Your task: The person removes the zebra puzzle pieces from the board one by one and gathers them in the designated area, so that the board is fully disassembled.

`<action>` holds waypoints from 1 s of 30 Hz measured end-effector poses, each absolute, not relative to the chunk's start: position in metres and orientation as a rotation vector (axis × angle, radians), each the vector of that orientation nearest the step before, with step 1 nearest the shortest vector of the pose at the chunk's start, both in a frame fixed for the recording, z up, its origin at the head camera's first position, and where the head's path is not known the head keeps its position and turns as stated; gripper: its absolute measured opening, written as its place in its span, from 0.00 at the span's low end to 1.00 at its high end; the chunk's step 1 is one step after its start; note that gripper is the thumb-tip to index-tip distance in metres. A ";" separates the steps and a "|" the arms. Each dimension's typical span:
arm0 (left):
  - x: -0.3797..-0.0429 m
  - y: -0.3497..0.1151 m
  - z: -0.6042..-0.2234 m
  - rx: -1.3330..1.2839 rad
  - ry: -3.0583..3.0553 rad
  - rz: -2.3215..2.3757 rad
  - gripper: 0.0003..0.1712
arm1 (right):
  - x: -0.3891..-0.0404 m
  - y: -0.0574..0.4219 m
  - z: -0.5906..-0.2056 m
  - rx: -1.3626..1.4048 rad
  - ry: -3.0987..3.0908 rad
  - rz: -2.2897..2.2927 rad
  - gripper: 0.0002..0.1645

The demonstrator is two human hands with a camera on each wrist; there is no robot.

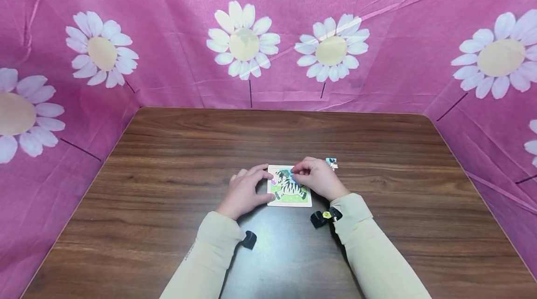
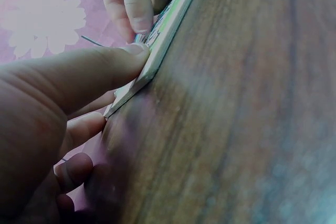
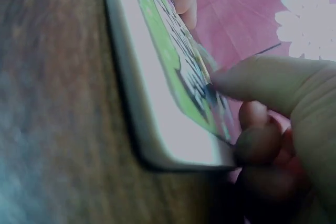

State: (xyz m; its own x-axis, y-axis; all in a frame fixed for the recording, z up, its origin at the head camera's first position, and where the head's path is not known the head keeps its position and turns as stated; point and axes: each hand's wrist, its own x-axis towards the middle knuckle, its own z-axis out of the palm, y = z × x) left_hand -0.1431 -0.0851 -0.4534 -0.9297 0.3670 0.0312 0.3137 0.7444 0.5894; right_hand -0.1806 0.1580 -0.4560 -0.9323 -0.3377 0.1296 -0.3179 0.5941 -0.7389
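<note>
A square zebra jigsaw puzzle (image 1: 290, 190) in a pale tray (image 1: 289, 204) lies on the table before me. My left hand (image 1: 246, 192) spreads along the tray's left side; in the left wrist view its thumb (image 2: 113, 69) lies straight over the rim and a fingertip touches the edge. Over the upper right of the picture, my right hand (image 1: 319, 178) pinches a small bluish puzzle piece (image 1: 295, 179) between thumb and fingers. Its fingers hide much of that piece. A loose puzzle piece (image 1: 331, 163), blue with black and white, lies just beyond the right hand.
The brown wood-grain table (image 1: 189, 150) reaches out around the puzzle. A pink cloth (image 1: 176, 57) with white daisies hangs behind and along both sides. Black wrist mounts (image 1: 320, 219) sit at both cuffs, close over the table.
</note>
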 end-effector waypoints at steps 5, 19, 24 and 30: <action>-0.143 -0.085 -0.453 0.562 2.851 0.942 0.29 | -0.179 0.158 -0.453 -0.618 2.829 -1.185 0.03; -0.144 -0.084 -0.451 0.548 2.842 0.935 0.28 | -0.180 0.164 -0.444 -0.512 2.688 -1.170 0.10; -0.144 -0.085 -0.451 0.562 2.847 0.942 0.29 | -0.179 0.163 -0.443 -0.564 2.729 -1.135 0.06; -0.144 -0.085 -0.452 0.562 2.845 0.946 0.29 | -0.180 0.163 -0.446 -0.576 2.732 -1.099 0.06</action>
State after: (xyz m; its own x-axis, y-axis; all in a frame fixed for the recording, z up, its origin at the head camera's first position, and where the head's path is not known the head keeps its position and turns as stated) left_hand -0.1437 -0.0851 -0.4522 -0.9281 0.3711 0.0290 0.3147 0.7405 0.5938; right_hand -0.1801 0.1629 -0.4462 -0.9168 -0.3992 0.0116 -0.2961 0.6599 -0.6906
